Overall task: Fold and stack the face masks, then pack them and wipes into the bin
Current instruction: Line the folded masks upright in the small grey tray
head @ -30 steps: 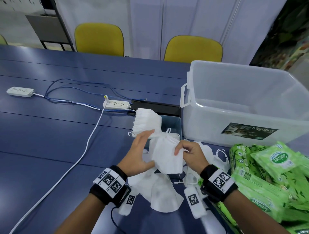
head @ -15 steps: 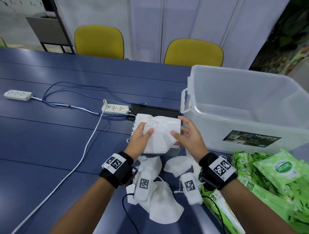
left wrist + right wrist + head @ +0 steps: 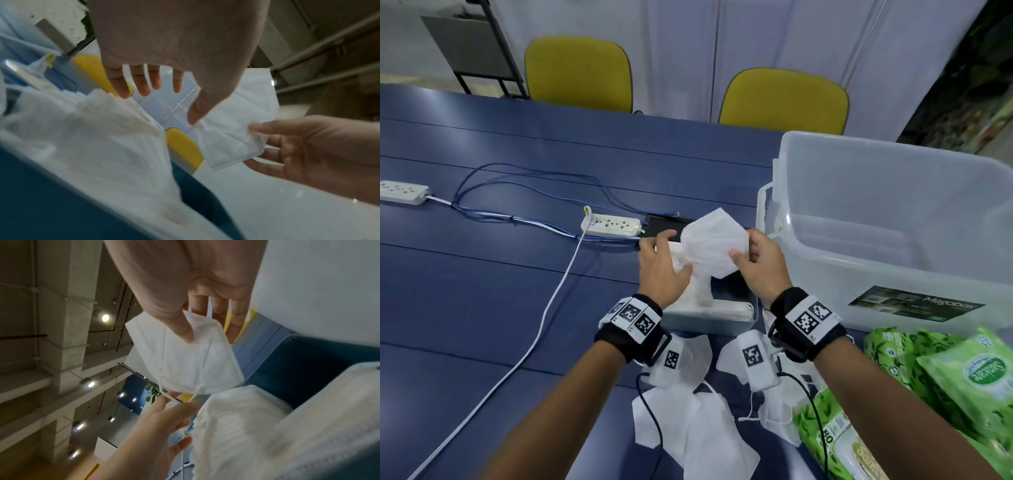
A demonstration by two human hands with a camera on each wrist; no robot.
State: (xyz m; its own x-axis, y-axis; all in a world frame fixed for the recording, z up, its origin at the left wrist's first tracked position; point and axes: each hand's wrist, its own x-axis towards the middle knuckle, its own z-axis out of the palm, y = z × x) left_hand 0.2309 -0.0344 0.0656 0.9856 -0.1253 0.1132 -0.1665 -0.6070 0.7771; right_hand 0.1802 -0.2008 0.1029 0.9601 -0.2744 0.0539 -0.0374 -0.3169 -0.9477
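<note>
A folded white face mask (image 3: 712, 246) hangs in the air above a small blue-grey box (image 3: 705, 323) that holds a stack of folded masks (image 3: 709, 305). My right hand (image 3: 760, 263) pinches the mask's right edge, thumb in front and fingers behind (image 3: 191, 363). My left hand (image 3: 664, 270) is at the mask's left side with straight, spread fingers; only its thumb tip touches the mask (image 3: 236, 126). The ear loops dangle toward the left hand's fingers. Several loose masks (image 3: 688, 421) lie on the table under my wrists. Green wipes packs (image 3: 969, 377) are piled at the right. The clear plastic bin (image 3: 876, 147) stands behind them.
A white power strip (image 3: 613, 224) and its blue and white cables lie left of the box, with a second strip (image 3: 402, 192) at the far left. A black panel (image 3: 667, 222) sits behind the box. Two yellow chairs (image 3: 578, 72) stand across the blue table.
Half a second ago both hands pressed a mask onto the stack in the box. Now a mask is held up above the box by the right hand, and the left hand's fingers have spread.
</note>
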